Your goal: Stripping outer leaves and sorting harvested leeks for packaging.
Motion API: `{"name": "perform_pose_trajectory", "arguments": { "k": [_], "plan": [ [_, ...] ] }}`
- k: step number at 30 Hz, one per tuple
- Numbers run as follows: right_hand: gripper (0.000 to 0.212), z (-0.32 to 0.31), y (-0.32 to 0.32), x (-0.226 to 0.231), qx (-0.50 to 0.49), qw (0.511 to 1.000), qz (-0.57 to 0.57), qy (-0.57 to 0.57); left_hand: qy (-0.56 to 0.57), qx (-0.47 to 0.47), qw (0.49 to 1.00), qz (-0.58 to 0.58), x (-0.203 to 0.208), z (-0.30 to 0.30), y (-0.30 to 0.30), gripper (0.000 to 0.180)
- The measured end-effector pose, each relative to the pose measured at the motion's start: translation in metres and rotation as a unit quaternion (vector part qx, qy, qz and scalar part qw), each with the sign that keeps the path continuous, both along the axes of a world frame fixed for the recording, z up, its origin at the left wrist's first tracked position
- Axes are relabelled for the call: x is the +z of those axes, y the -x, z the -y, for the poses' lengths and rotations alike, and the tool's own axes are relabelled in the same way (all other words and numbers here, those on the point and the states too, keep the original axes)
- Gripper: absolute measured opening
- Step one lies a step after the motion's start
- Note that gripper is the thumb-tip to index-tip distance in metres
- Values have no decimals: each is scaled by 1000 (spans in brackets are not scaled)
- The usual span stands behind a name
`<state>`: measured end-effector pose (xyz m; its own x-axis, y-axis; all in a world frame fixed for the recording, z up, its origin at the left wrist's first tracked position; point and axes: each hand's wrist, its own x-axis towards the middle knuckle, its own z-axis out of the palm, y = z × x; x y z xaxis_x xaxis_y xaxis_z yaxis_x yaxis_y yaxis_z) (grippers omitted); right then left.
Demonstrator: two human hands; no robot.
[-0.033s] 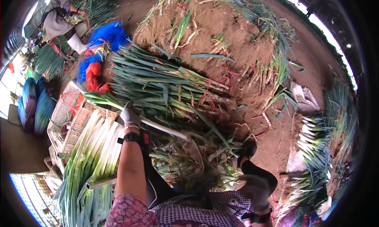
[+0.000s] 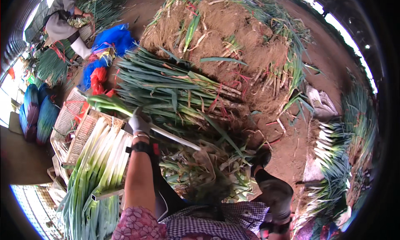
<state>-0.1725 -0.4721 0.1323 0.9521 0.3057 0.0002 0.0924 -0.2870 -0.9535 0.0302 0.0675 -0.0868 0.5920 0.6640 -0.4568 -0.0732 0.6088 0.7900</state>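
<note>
My left hand (image 2: 139, 123), in a pale glove with a dark band at the wrist, is closed around a leek (image 2: 177, 138). Its white stem points right and slightly down, while its green leaves trail left over the crate's edge. Beside my left forearm, a stack of trimmed leeks (image 2: 98, 156) lies with white stems toward the far side and green tops toward me. At the lower right, my right hand (image 2: 276, 196) is beside my knee in a dirty grey glove. Its fingers are not distinct, and I cannot make out anything in it.
Tied leeks (image 2: 166, 83) lie just ahead, before a heap of rooted leeks (image 2: 233, 27). Leaf scraps (image 2: 221, 171) lie between my legs. Cleaned leeks (image 2: 329, 156) line the right. A wicker crate (image 2: 77, 144) stands left. Another person (image 2: 62, 27) sits far left near blue netting (image 2: 112, 37).
My left hand and the leek have shifted slightly right and down. My right hand, blurred before, has moved a little to the right beside my knee.
</note>
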Motion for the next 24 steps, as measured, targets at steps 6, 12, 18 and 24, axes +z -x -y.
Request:
{"name": "perform_pose_trajectory", "arguments": {
  "k": [6, 12, 18, 24],
  "plan": [
    [29, -18, -106, -60, -12, 921, -158, -355, -6, -127, 987, 97, 36, 95, 11, 35],
    [50, -32, -264, -294, -32, 944, 11, 329, 6, -221, 969, 111, 87, 109, 27, 18],
    [56, -67, -440, -409, -174, 928, 12, 331, -9, -175, 984, 28, 108, 81, 46, 23],
    [58, -119, -571, -485, -148, 911, 102, 372, -15, -96, 993, -69, 96, 42, 34, 16]
  ]
}}
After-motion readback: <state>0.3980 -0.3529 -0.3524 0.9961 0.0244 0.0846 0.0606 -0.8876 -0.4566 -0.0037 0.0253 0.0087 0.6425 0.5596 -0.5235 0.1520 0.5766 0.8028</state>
